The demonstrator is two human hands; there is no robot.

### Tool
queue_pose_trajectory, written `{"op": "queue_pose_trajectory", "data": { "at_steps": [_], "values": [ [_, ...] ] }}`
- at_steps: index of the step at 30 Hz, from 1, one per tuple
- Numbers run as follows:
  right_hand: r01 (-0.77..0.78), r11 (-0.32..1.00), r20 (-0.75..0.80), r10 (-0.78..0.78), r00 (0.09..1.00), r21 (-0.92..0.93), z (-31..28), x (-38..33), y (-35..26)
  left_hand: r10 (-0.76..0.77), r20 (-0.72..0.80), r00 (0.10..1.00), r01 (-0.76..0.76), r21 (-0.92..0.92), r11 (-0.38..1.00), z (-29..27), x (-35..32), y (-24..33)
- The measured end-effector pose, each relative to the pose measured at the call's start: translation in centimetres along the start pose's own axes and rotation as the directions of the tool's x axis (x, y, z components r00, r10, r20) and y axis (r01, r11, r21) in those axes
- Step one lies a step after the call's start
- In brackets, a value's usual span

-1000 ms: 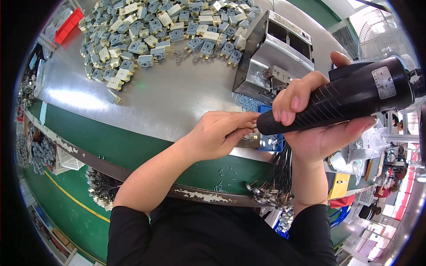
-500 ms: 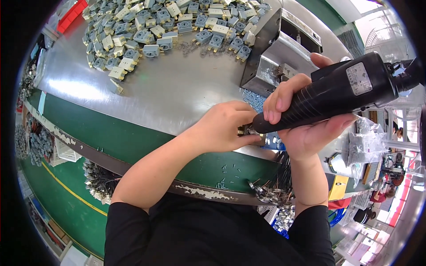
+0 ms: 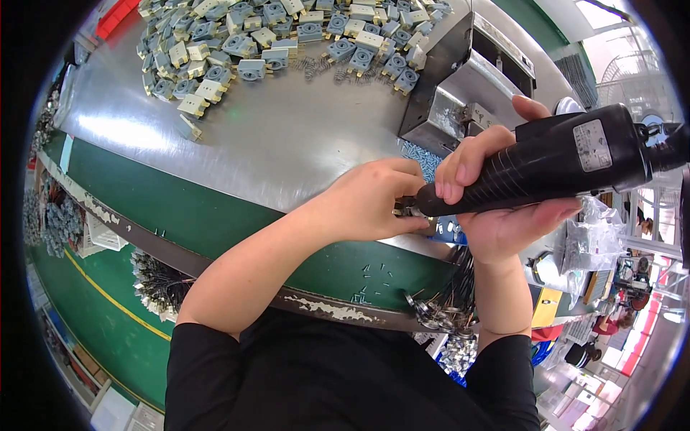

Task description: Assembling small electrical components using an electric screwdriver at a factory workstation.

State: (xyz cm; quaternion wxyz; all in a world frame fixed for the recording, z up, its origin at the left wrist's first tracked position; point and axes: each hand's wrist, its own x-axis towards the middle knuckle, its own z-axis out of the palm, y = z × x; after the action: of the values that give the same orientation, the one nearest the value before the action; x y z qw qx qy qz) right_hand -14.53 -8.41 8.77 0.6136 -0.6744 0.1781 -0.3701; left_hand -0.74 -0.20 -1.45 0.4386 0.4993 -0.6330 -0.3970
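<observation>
My right hand (image 3: 489, 208) wraps round a black electric screwdriver (image 3: 550, 161), held nearly level with its nose pointing left. At that nose, my left hand (image 3: 377, 197) is closed, thumb and fingers pinching a small part (image 3: 405, 207) with metal on it. Fingers and tool cover most of this part, so its kind is unclear. Just beyond the screwdriver's nose lies a pile of small bluish screws (image 3: 422, 159). Below the left thumb, a blue piece (image 3: 449, 231) shows partly on the bench, beside my right wrist.
Grey and cream plastic switch-like parts (image 3: 237, 47) are heaped at the back, with springs (image 3: 309, 68) by them. A metal box fixture (image 3: 460, 93) stands back right. Black-wired metal parts (image 3: 438, 309) lie at the front edge, near loose screws (image 3: 374, 280). A cable (image 3: 668, 147) trails from the screwdriver.
The whole view has shifted slightly, so the bench things and both hands sit a little further right. The screwdriver's rear end is a bit lower. Both hands keep their hold.
</observation>
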Motion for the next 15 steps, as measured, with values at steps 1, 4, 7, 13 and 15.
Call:
{"op": "queue_pose_trajectory", "data": {
  "at_steps": [1, 4, 7, 13, 15],
  "values": [
    [0.001, 1.000, -0.013, -0.001, 1.000, 0.000, 0.1, -0.1, 0.0, 0.007, -0.001, 1.000, -0.007, 0.014, 1.000, 0.1, 0.0, -0.1],
    [0.002, 1.000, -0.037, -0.002, 0.999, 0.000, 0.2, -0.6, 0.2, 0.074, -0.103, 0.992, -0.071, 0.026, 0.997, 0.4, 0.0, -0.5],
    [0.093, 0.990, -0.002, -0.094, 0.996, 0.103, -0.6, -0.9, 1.8, 0.050, -0.075, 0.996, -0.051, -0.015, 0.999, 0.5, 0.1, -0.5],
    [0.210, 0.939, 0.115, -0.248, 0.962, 0.273, -0.7, -0.7, 2.8, 0.081, -0.100, 0.992, -0.078, 0.038, 0.996, 0.5, 0.1, -0.5],
    [0.263, 0.927, 0.140, -0.308, 0.941, 0.267, -0.5, -0.7, 3.1, 0.097, -0.103, 0.990, -0.093, 0.046, 0.995, 0.6, 0.1, -0.8]
  ]
}}
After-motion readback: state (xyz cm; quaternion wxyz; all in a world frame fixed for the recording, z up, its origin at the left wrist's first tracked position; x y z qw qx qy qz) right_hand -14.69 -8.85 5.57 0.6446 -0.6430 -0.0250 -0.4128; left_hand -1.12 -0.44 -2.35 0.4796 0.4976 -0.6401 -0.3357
